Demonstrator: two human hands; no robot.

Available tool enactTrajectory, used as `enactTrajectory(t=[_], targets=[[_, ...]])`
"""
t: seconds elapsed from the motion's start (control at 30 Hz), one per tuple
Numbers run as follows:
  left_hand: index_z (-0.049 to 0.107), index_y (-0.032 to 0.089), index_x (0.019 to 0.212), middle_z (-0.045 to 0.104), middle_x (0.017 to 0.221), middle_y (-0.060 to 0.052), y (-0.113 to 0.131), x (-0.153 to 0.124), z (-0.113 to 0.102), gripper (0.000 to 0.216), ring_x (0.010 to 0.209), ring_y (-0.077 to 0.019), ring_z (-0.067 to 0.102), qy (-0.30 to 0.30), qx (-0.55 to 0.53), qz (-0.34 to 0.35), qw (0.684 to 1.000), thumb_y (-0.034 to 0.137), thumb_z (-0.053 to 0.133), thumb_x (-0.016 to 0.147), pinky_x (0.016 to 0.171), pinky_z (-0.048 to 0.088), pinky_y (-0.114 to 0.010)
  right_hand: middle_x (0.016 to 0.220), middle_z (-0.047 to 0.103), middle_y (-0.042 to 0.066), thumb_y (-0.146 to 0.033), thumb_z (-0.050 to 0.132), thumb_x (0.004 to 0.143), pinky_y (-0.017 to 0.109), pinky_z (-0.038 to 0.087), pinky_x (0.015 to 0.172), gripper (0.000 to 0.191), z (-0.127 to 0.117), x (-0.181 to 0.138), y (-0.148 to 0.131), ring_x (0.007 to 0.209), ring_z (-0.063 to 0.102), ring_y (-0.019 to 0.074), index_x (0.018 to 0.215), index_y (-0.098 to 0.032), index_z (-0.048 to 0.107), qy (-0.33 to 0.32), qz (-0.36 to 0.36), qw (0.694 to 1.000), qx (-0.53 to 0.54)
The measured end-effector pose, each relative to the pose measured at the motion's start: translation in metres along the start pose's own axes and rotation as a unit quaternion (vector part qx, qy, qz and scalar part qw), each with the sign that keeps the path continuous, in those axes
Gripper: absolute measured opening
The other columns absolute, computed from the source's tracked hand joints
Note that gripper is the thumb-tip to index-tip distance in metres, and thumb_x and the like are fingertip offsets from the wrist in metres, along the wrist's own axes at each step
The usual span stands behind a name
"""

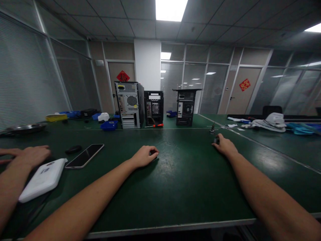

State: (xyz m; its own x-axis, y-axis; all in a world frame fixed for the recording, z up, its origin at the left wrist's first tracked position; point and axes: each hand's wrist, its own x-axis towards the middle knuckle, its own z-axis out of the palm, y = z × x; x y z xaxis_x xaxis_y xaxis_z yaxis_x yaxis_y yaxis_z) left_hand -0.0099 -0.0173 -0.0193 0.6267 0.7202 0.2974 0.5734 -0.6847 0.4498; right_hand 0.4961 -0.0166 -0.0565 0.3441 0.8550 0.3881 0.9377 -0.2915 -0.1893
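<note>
My left hand [145, 156] rests on the green table [173, 187], fingers curled in and thumb meeting them. A dark gap shows inside the curl; whether anything is held there I cannot make out. Farther to the right, my right hand [225, 146] is closed in a pinch on a small grey metallic piece [216, 141], mostly hidden by the fingers. Just beyond it stands a small upright metal part [212, 130], apart from the fingers.
Three computer cases, a large tower [129, 103], a black case [153, 110] and another [185, 108], stand at the back with a red-handled screwdriver [157, 125]. At left are a phone [85, 156], a white device [43, 180] and another person's hand [30, 155]. White cable [269, 124] lies right.
</note>
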Motion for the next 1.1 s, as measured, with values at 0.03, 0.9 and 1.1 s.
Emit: enactTrajectory(t=[0.03, 0.9, 1.1], targets=[[0.075, 0.019, 0.106, 0.075, 0.100, -0.006, 0.000, 0.000, 0.000, 0.034, 0.087, -0.0208, 0.068, 0.000, -0.001, -0.001, 1.000, 0.042, 0.054, 0.092, 0.076, 0.050, -0.029, 0.108, 0.071, 0.017, -0.044, 0.064, 0.085, 0.039, 0.049, 0.077, 0.058, 0.001, 0.000, -0.001, 0.095, 0.068, 0.0313, 0.135, -0.020, 0.049, 0.002, 0.000, 1.000, 0.000], [0.074, 0.018, 0.097, 0.074, 0.092, -0.003, 0.012, 0.002, 0.014, 0.028, 0.077, -0.0181, 0.065, -0.023, -0.003, 0.023, 0.999, 0.040, 0.056, 0.094, 0.069, 0.045, -0.027, 0.129, 0.059, 0.017, -0.018, 0.059, 0.091, 0.038, 0.045, 0.099, 0.056, -0.051, -0.126, -0.243, 0.118, 0.057, 0.0263, 0.145, -0.013, 0.043, -0.068, -0.478, 0.862, 0.152], [0.075, 0.020, 0.091, 0.075, 0.091, -0.002, 0.010, 0.003, 0.015, 0.017, 0.084, -0.0186, 0.067, -0.020, 0.000, 0.038, 0.999, 0.034, 0.066, 0.088, 0.076, 0.047, -0.027, 0.112, 0.065, 0.013, -0.018, 0.052, 0.093, 0.036, 0.048, 0.088, 0.042, -0.050, -0.125, -0.246, 0.102, 0.063, 0.0244, 0.135, -0.018, 0.054, -0.069, -0.517, 0.851, 0.057]])
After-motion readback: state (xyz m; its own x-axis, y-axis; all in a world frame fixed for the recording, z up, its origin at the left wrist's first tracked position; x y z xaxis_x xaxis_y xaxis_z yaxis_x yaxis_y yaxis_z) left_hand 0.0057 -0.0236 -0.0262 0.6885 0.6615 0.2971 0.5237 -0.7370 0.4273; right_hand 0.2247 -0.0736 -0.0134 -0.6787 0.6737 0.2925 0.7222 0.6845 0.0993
